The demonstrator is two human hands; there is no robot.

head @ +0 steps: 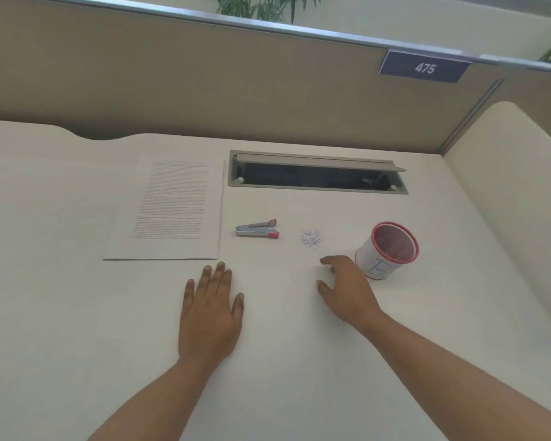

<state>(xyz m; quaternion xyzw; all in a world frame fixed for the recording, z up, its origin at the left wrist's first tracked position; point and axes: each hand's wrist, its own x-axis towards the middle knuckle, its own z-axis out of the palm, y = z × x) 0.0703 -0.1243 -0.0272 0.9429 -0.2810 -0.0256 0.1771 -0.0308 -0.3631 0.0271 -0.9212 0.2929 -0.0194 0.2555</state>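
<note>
A printed sheet of paper (172,214) lies flat on the white desk (77,313) at the left. To its right lies a silver stapler (257,229) with red ends. A small heap of tiny clips or staples (311,238) sits further right. A red mesh cup (387,249) wrapped in white paper stands at the right. My left hand (209,313) rests flat on the desk below the stapler, fingers straight. My right hand (349,289) hovers with relaxed fingers just left of the cup and below the heap, holding nothing.
An open cable hatch (315,173) is cut into the desk behind the stapler. A beige partition (204,84) with a blue sign reading 475 (424,67) closes the back. A white curved side panel (516,202) borders the right.
</note>
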